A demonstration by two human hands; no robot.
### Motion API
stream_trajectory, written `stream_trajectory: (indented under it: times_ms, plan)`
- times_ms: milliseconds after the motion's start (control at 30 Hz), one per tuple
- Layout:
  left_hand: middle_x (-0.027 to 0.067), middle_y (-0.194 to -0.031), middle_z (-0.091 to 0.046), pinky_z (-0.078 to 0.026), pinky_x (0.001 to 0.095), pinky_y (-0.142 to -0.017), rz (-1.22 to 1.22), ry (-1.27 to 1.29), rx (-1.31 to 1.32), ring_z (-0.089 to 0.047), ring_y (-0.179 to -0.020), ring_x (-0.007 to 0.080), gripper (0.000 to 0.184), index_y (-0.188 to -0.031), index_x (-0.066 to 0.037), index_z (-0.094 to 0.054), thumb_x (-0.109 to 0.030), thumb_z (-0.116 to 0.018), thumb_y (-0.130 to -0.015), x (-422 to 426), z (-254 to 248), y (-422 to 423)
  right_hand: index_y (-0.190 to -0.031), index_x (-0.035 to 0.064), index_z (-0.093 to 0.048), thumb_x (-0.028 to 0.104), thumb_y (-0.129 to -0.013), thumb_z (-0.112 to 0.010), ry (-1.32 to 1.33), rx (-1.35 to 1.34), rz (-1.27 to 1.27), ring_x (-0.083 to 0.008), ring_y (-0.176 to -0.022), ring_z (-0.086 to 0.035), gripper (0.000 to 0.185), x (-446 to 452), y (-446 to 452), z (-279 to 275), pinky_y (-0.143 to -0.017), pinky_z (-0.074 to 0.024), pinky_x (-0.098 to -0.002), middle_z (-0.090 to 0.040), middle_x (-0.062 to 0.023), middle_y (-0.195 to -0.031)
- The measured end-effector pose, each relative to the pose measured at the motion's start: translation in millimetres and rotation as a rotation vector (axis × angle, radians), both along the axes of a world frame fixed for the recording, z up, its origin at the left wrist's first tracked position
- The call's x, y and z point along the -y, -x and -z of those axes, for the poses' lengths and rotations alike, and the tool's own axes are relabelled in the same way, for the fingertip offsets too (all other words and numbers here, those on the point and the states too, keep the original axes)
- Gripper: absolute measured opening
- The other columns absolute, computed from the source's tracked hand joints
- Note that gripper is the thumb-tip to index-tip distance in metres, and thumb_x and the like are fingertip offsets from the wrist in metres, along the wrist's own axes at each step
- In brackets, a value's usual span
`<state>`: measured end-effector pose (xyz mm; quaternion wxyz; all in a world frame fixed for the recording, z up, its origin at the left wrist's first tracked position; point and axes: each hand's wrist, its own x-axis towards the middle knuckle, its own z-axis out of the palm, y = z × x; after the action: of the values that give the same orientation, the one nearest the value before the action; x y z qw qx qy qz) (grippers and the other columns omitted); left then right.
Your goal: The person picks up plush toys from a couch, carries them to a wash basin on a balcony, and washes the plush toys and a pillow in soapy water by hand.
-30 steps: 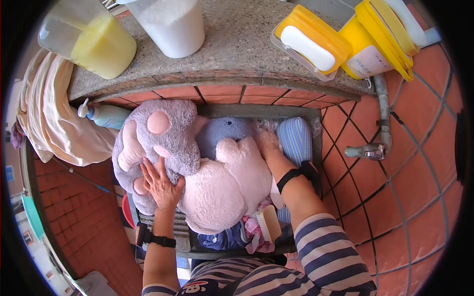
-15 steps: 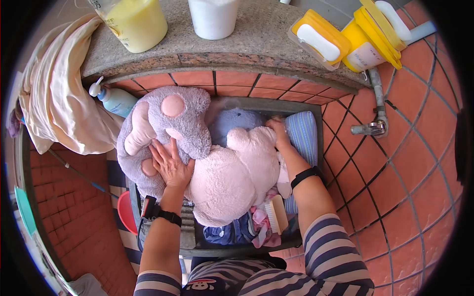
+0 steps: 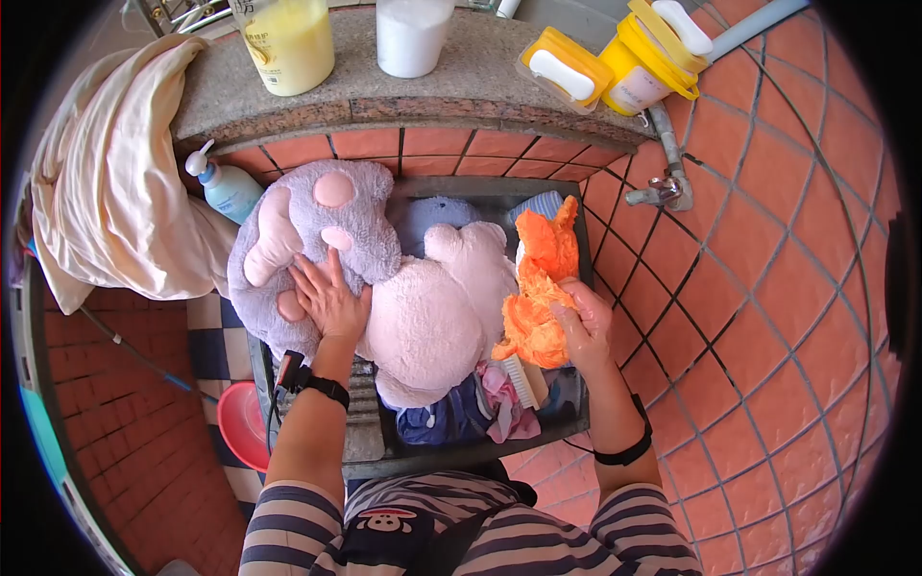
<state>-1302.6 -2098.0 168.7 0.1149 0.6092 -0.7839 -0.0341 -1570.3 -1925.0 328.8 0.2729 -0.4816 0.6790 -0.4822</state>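
My left hand (image 3: 333,300) lies flat with fingers spread on a lavender plush paw cushion (image 3: 370,197) with pink pads. My right hand (image 3: 588,324) grips an orange fluffy plush (image 3: 548,245) by its lower part, over the right side of the sink. Whether it is a toy or a cloth I cannot tell. Between my hands sits a pale pink plush toy (image 3: 427,317), touching the lavender one. Behind it a blue plush (image 3: 437,213) shows only in part. A scrub brush (image 3: 524,384) rests near the front, beside pink cloth (image 3: 504,401) and dark blue cloth (image 3: 437,422).
The dark sink (image 3: 461,182) holds these things, with a ribbed washboard (image 3: 363,437) at front left. On the stone ledge (image 3: 480,91) stand yellow and white tubs and yellow containers (image 3: 639,77). A pump bottle (image 3: 229,190), cream cloth (image 3: 120,182), tap (image 3: 658,192) and red basin (image 3: 245,422) surround it.
My right hand has come from the back of the sink towards me and right, now holding the orange plush. The left hand stays on the lavender cushion. The view has shifted slightly.
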Motion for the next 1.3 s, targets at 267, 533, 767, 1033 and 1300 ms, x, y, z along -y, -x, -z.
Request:
stream_trajectory:
  times_ms: [267, 533, 767, 1033, 1300]
  plan:
    - [0.0331, -0.149, -0.008, -0.022, 0.0607, -0.104, 0.021, 0.037, -0.020, -0.010, -0.136, 0.0538, 0.093, -0.146, -0.015, -0.030, -0.041, -0.072, -0.067, -6, -1, -4, -0.132, 0.0089, -0.047, 0.042, -0.078, -0.070, -0.323, -0.771, 0.086, -0.0449, -0.122, -0.035, 0.067, -3, -69, 66, -0.095, -0.0326, -0.0564, -0.033, -0.0269, -0.136]
    - [0.0305, -0.151, -0.009, -0.022, 0.0597, -0.103, 0.015, 0.115, -0.053, -0.011, -0.137, 0.0522, 0.092, -0.145, -0.016, -0.031, -0.037, -0.073, -0.065, -9, 7, -5, -0.100, 0.0047, -0.065, 0.049, -0.081, -0.063, -0.282, -0.831, 0.236, -0.0384, -0.114, -0.041, 0.049, 29, -74, 158, -0.088, -0.0312, -0.0523, -0.046, -0.0195, -0.121]
    - [0.0294, -0.150, -0.013, -0.019, 0.0599, -0.105, -0.004, 0.172, -0.113, -0.011, -0.137, 0.0522, 0.089, -0.143, -0.014, -0.034, -0.034, -0.070, -0.065, -11, 15, -3, -0.080, 0.0036, -0.068, 0.040, -0.087, -0.057, -0.361, -0.901, 0.215, -0.0249, -0.089, -0.056, 0.039, 81, -7, 209, -0.079, -0.0368, -0.0412, -0.061, -0.0101, -0.094]
    - [0.0337, -0.151, -0.005, -0.012, 0.0612, -0.108, 0.194, 0.149, -0.411, -0.010, -0.140, 0.0484, 0.085, -0.147, -0.010, -0.024, -0.049, -0.061, -0.081, -66, -45, 25, -0.091, 0.0059, -0.068, 0.043, -0.085, -0.055, -0.565, -0.295, 0.405, -0.0321, -0.087, -0.062, 0.040, 125, 42, 248, -0.083, -0.0432, -0.0459, -0.066, -0.0166, -0.096]
    - [0.0164, -0.115, -0.046, -0.036, 0.0520, -0.083, 0.403, -0.047, -0.165, -0.045, -0.105, 0.0365, 0.056, -0.117, -0.025, -0.058, -0.053, -0.061, -0.068, -84, 18, 82, -0.097, 0.0026, -0.066, 0.043, -0.085, -0.055, -0.594, -0.140, 0.321, -0.0356, -0.090, -0.061, 0.044, 118, 53, 229, -0.080, -0.0461, -0.0437, -0.065, -0.0179, -0.094]
